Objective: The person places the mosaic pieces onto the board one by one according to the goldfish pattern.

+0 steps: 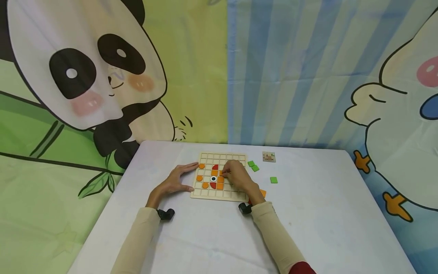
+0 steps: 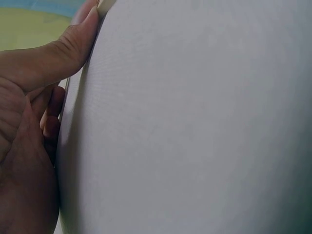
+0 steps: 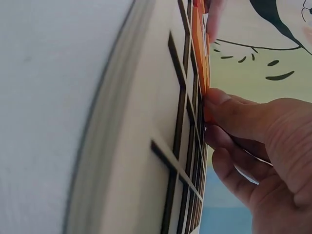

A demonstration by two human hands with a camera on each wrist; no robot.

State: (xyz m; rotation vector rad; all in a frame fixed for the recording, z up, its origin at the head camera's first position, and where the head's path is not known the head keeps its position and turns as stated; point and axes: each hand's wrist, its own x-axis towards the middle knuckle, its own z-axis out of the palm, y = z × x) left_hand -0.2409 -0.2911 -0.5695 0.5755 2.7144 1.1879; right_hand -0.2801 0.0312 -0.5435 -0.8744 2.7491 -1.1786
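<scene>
A wooden grid board (image 1: pixel 236 196) lies on the white table. Upon it sit orange round pieces (image 1: pixel 199 178), orange squares (image 1: pixel 219 186), two red curved pieces (image 1: pixel 213 185) and a white eye piece with a dark pupil (image 1: pixel 213 179). My right hand (image 1: pixel 237 176) pinches an orange square tile (image 1: pixel 221 173) between thumb and fingers, low over the board beside the other squares. At the board's left edge is my left hand (image 1: pixel 175 180), fingers and thumb spread, the thumb touching the rim. In the left wrist view the thumb (image 2: pixel 73 46) meets a board corner.
Green square tiles (image 1: pixel 273 180) lie right of the board. A small picture card (image 1: pixel 268 156) is at the back right. An orange tile (image 1: pixel 263 193) shows partly behind my right wrist. A cartoon-printed curtain (image 1: pixel 284 76) hangs behind the table.
</scene>
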